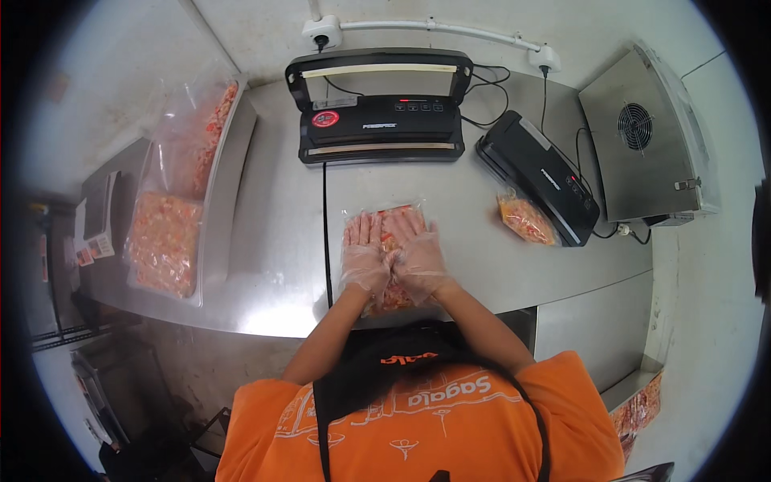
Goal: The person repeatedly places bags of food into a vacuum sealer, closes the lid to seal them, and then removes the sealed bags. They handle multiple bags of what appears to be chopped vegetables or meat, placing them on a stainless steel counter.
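Both my hands wear clear plastic gloves and lie flat on a clear plastic bag [397, 298] of chopped, orange-red food. My left hand [365, 256] covers the bag's left side, fingers stretched toward its far end. Over the right side rests my right hand [420, 256], its thumb side touching the left hand near the middle. Some of the food shows between the hands and below the wrists. Beyond the bag stands a black vacuum sealer [379, 129] with its lid [379, 57] raised.
To the right, a second black vacuum sealer [542, 175] is closed, with a filled bag [527, 220] at its front edge. A steel cabinet [608, 150] with a fan grille stands beyond. At left, a filled flat bag [165, 241] lies by a raised steel ledge [232, 181]. Power cords [503, 99] trail behind.
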Demonstrator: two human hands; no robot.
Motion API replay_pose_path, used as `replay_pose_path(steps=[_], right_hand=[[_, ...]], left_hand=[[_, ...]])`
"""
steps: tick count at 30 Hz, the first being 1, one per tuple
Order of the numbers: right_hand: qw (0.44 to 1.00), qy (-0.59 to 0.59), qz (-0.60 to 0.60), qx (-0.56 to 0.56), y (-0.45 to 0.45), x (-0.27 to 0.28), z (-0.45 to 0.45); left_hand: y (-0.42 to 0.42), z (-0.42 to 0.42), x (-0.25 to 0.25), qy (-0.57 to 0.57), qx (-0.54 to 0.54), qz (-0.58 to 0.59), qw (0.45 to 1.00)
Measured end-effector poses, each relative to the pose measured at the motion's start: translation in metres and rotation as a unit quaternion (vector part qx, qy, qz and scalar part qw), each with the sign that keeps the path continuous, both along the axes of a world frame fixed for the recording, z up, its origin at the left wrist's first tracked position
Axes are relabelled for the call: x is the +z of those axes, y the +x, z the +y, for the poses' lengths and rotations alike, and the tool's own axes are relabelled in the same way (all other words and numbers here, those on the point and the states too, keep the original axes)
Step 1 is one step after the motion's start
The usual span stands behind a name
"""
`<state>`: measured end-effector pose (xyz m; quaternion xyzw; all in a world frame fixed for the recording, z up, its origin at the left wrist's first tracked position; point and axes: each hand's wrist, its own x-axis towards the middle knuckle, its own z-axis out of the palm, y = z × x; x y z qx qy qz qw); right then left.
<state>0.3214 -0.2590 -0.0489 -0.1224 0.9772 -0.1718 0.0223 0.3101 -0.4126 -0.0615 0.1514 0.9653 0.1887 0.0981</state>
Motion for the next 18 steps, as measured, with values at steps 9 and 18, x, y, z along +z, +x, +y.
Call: replay_pose_path(steps=[9, 18], right_hand=[[0.810, -0.524, -0.246, -0.092, 0.020, 0.052, -0.011], [0.804, -0.493, -0.149, 0.297, -0.092, 0.256, -0.217]], left_hand=[[0.059, -0.121, 0.055, 0.251, 0.133, 0.079, 0.955], [0.035, -0.303, 0.237, 0.375, 0.392, 0.506, 0.671]])
